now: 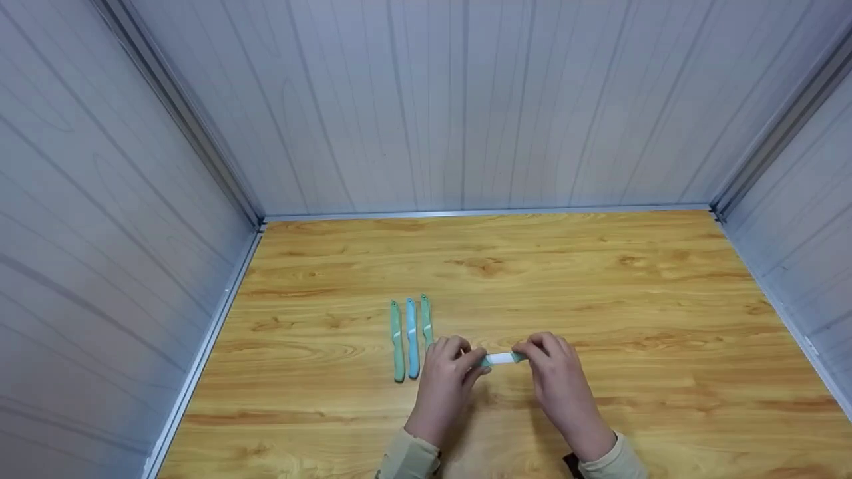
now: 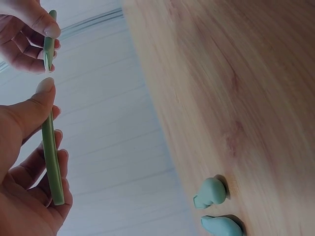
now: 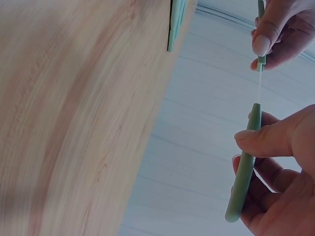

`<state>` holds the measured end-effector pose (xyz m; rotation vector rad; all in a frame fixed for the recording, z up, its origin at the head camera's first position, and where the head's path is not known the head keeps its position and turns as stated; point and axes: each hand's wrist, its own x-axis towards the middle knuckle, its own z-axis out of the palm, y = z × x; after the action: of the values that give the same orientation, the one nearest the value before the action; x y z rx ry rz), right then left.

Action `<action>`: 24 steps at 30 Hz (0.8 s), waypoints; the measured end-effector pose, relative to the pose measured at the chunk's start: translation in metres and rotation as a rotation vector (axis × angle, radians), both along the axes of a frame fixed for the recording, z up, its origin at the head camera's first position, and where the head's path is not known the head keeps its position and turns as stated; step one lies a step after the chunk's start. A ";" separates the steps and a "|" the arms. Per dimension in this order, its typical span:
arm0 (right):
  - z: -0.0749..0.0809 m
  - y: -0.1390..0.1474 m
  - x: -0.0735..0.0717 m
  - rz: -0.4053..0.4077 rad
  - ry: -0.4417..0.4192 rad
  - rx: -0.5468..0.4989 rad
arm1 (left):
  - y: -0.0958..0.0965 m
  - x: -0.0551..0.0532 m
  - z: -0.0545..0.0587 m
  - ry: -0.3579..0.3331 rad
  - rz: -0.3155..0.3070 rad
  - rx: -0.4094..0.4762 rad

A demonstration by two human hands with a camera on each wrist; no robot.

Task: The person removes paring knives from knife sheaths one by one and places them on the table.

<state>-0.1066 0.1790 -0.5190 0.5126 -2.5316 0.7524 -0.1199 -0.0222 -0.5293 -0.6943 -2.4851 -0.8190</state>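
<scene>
Two green knives, an outer one (image 1: 399, 356) and an inner one (image 1: 426, 318), lie on the wood-grain table (image 1: 632, 286) with a blue knife (image 1: 413, 342) between them, all roughly parallel and running away from the person. The left hand (image 1: 447, 379) obscures the inner one's near end (head view). The held knife (image 1: 500, 358) is raised above the table between both hands, long axis crosswise, its rounded green end to the right; white blade shows mid-length. The left hand pinches one green end; the right hand (image 1: 562, 382) grasps the other, fingers curled.
</scene>
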 end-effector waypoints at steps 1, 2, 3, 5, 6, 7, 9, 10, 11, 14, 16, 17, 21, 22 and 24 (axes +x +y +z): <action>0.000 0.000 0.000 -0.001 -0.005 0.003 | 0.000 0.000 0.000 0.002 0.000 0.003; 0.001 0.000 0.000 -0.003 -0.009 0.004 | 0.000 0.000 0.000 -0.002 0.002 0.003; 0.001 0.000 0.001 -0.003 -0.013 0.007 | 0.000 0.000 0.000 -0.007 0.005 0.003; 0.001 0.000 0.000 -0.002 -0.014 0.010 | 0.000 0.001 0.000 -0.021 0.009 0.002; 0.000 0.000 0.000 0.000 -0.011 0.011 | 0.000 0.001 0.001 -0.027 0.010 0.001; 0.000 0.000 0.000 0.002 -0.009 0.011 | 0.000 0.000 0.001 -0.033 0.011 0.000; 0.000 0.001 -0.001 0.006 -0.003 0.011 | 0.000 0.000 0.001 -0.035 0.010 -0.001; 0.000 0.001 -0.001 0.006 0.000 0.012 | 0.000 0.000 0.002 -0.037 0.009 -0.001; 0.000 0.001 -0.001 0.006 0.002 0.012 | 0.000 0.000 0.002 -0.037 0.008 -0.003; 0.000 0.002 -0.001 0.004 0.008 0.015 | 0.001 0.000 0.003 -0.037 0.002 -0.008; 0.001 0.002 -0.001 0.003 0.010 0.015 | 0.001 0.000 0.003 -0.043 -0.001 -0.009; 0.001 0.002 -0.001 0.003 0.009 0.014 | 0.001 0.000 0.003 -0.046 -0.002 -0.008; 0.001 0.002 -0.001 0.005 0.003 0.012 | 0.000 0.000 0.004 -0.056 -0.003 0.002; 0.001 0.002 0.000 0.006 0.002 0.011 | 0.000 0.000 0.003 -0.056 -0.002 0.003; 0.001 0.002 0.000 0.006 0.001 0.008 | 0.000 0.001 0.003 -0.053 0.002 0.005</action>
<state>-0.1066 0.1808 -0.5179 0.5240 -2.5341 0.7447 -0.1190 -0.0218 -0.5261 -0.6766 -2.5295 -0.8532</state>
